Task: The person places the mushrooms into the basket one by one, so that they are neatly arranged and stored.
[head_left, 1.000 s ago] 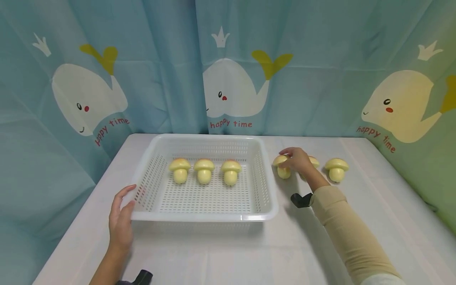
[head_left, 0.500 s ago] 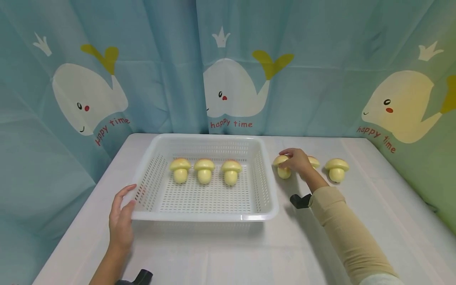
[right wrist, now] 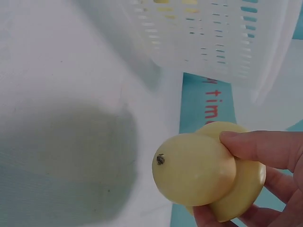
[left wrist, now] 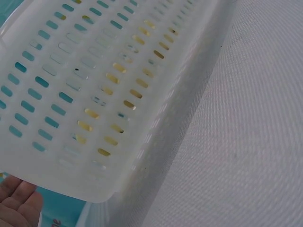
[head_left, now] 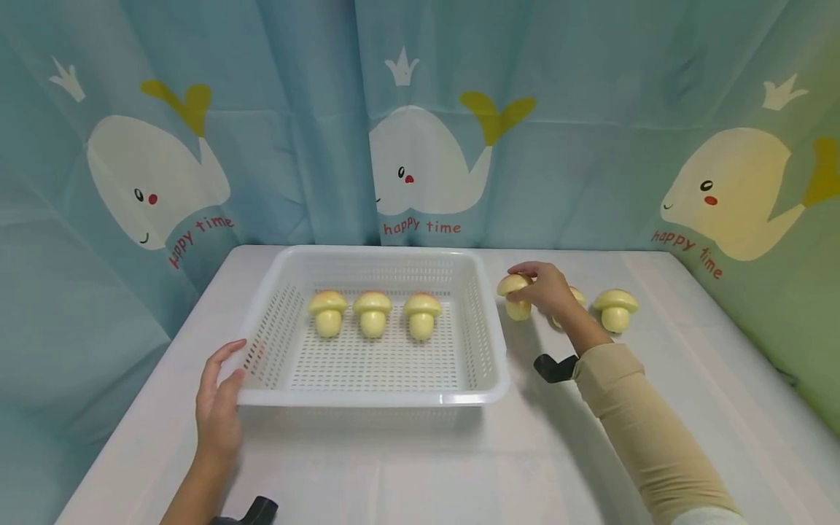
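Observation:
In the head view my right hand pinches a toy mushroom with a tan-topped cap and pale yellow stem. The right wrist view shows this mushroom between thumb and fingers, raised off the table, its stem end with a dark mark. My left hand holds the left rim of a white perforated plastic basket; in the left wrist view its fingers touch the basket's edge. Inside the basket, three mushrooms lie in a row: left, middle and right.
Right of the basket, one mushroom is partly hidden behind the right hand and wrist. Another mushroom lies farther right on the white-covered table. A blue curtain with whale prints hangs behind the table.
My right hand has lifted the pinched mushroom slightly off the table. The left hand stays at the basket's rim, and the view has shifted a little.

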Available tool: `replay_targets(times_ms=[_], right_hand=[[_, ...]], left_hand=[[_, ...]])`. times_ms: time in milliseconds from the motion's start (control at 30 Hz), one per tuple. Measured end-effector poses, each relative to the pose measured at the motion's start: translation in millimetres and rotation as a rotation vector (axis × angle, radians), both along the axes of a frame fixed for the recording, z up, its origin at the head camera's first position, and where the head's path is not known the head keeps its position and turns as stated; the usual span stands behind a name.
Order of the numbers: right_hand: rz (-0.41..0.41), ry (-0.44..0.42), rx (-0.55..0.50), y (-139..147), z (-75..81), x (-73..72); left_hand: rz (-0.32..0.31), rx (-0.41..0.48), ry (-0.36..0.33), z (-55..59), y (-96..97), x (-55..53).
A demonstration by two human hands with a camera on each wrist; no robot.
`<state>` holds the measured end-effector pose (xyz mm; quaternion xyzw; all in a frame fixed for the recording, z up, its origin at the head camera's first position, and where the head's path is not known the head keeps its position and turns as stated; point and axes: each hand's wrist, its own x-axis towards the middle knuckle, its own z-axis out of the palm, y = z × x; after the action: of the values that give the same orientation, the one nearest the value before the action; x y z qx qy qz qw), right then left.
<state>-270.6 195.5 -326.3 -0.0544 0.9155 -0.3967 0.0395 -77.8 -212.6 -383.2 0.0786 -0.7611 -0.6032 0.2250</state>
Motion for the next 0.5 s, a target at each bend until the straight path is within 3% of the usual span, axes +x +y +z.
replay_targets(times_ms=[500], right_hand=[[0.022,0.036,-0.086,-9,32.1,15.1]], left_hand=[[-0.016,0.008,-0.002,-1.4,-1.0,0.3]])
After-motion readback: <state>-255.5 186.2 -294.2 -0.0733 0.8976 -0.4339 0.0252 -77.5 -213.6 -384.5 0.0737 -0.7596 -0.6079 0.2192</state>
